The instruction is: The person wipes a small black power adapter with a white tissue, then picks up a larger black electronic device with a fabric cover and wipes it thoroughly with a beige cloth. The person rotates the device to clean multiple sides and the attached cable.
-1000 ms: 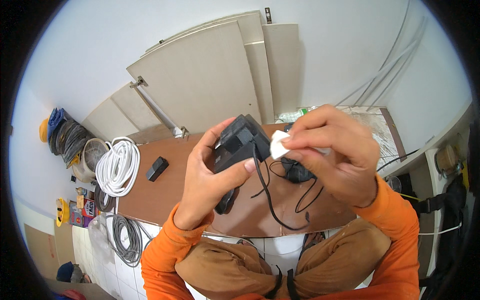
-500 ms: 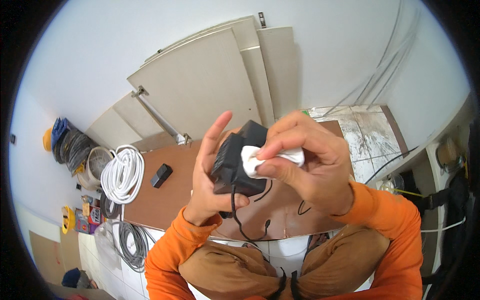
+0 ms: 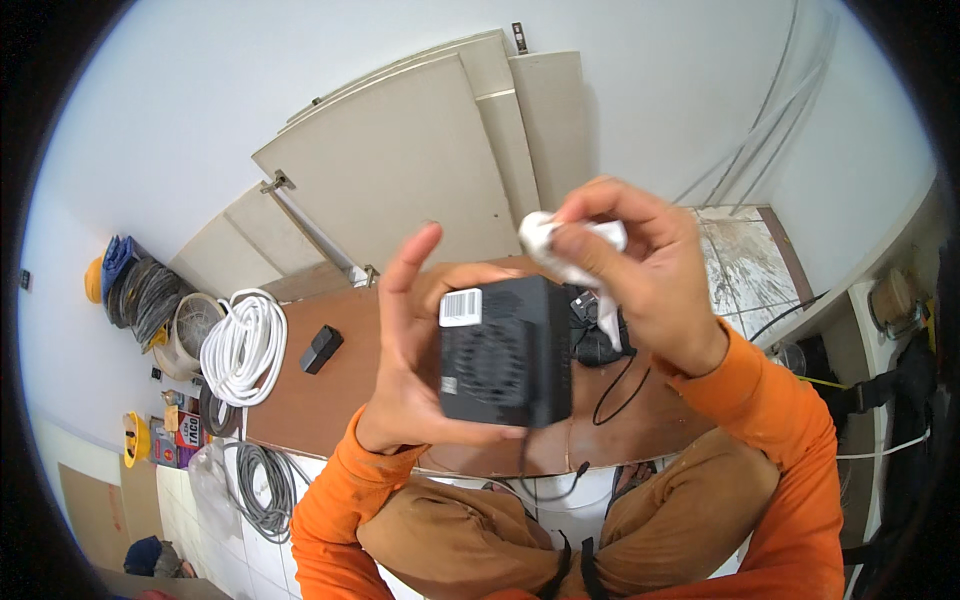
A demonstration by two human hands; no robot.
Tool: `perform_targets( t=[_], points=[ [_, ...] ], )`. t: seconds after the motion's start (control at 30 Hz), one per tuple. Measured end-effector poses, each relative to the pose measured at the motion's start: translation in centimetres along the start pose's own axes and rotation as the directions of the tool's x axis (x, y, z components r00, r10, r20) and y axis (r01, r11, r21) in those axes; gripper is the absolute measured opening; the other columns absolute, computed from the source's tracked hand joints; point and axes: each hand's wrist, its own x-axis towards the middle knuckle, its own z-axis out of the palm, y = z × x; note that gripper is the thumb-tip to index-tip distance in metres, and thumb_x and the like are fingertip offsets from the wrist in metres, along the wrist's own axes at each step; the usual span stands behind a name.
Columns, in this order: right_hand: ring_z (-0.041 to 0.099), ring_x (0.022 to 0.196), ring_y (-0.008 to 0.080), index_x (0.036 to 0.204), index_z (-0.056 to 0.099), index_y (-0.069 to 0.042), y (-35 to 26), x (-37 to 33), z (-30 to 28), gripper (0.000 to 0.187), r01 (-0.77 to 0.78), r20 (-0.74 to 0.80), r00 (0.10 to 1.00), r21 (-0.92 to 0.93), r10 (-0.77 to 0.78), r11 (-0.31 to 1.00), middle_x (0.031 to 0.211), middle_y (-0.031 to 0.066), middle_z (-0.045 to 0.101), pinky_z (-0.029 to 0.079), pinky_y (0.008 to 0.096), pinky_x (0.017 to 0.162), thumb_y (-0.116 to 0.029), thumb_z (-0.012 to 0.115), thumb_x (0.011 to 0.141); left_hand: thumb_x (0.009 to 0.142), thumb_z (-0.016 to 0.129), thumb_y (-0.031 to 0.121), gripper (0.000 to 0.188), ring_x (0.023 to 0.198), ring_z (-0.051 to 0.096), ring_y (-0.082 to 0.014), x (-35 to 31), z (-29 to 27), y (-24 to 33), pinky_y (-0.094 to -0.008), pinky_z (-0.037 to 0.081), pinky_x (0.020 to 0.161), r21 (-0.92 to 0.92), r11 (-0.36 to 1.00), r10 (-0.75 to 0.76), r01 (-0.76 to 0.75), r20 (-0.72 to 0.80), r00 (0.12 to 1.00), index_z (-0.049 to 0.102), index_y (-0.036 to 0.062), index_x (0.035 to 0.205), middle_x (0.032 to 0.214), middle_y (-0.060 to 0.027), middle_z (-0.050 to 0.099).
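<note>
At centre, the left hand (image 3: 405, 365) clamps a box (image 3: 495, 350). Right of centre, the right hand (image 3: 655, 275) pinches a cloth (image 3: 575, 258).

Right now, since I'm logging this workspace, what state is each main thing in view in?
Left hand: gripping the black device
Right hand: pinching the white cloth
Black device: held up, labelled side facing the camera
White cloth: crumpled, one end hanging
Black cable: dangling below the device
Small black block: lying on the brown surface
White coil: looped
Grey coil: looped
Pale panels: leaning on the wall
</note>
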Motion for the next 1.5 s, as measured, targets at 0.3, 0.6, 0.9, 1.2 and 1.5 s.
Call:
perform_targets(
  t=[0.3,0.6,0.9,1.2,1.5],
  points=[
    [0.059,0.072,0.0168,0.097,0.078,-0.005,-4.3,-1.4,-2.3,0.031,0.550,0.524,0.817,-0.585,-0.239,0.596,0.087,0.0070,0.063,0.045,0.0265,0.059,0.009,0.076,0.070,0.065,0.094,0.004,0.118,0.111,0.065,-0.0370,0.5,0.1,-0.3,-0.0410,0.058,0.088,0.471,0.759,0.411,-0.449,0.189,0.892,0.015,0.0099,0.152,0.123,-0.0305,0.056],
    [0.060,0.071,0.0176,0.098,0.080,-0.009,-4.6,-1.7,-1.3,0.031,0.724,0.693,0.676,-0.563,-0.250,0.398,0.088,0.0040,0.063,0.045,0.0298,0.058,-0.003,0.074,0.068,0.070,0.094,0.015,0.126,0.112,0.066,-0.0379,0.6,0.1,0.0,-0.0449,0.057,0.091,0.394,0.832,0.303,-0.391,0.268,0.914,0.003,0.0112,0.156,0.127,-0.0325,0.058],
    [0.056,0.075,0.0171,0.090,0.080,-0.011,-4.4,-1.5,-2.7,0.026,0.724,0.661,0.685,-0.569,-0.306,0.391,0.086,-0.0012,0.062,0.039,0.0334,0.065,-0.007,0.076,0.065,0.070,0.094,0.015,0.126,0.112,0.066,-0.0408,0.7,0.4,0.4,-0.0509,0.055,0.096,0.420,0.835,0.291,-0.357,0.214,0.933,-0.001,0.0144,0.154,0.123,-0.0324,0.061],
    [0.054,0.079,0.0219,0.090,0.080,-0.010,-3.4,-0.7,-3.5,0.024,0.707,0.647,0.685,-0.476,-0.336,0.523,0.087,0.0016,0.060,0.045,0.0379,0.074,-0.001,0.075,0.068,0.069,0.094,0.009,0.122,0.115,0.065,-0.0397,1.1,1.1,-1.0,-0.0522,0.052,0.101,0.300,0.889,0.308,-0.347,0.171,0.936,0.002,0.0128,0.150,0.127,-0.0335,0.059],
    [0.051,0.088,0.0224,0.090,0.080,-0.011,-1.6,-1.1,-2.5,0.020,0.565,0.517,0.792,-0.418,-0.325,0.712,0.089,0.0011,0.056,0.046,0.0399,0.085,-0.005,0.082,0.071,0.062,0.097,0.008,0.144,0.123,0.058,-0.0372,0.8,1.5,-0.2,-0.0490,0.049,0.105,0.106,0.990,0.059,-0.091,0.273,0.960,-0.012,0.0131,0.156,0.140,-0.0292,0.046]
  ],
)
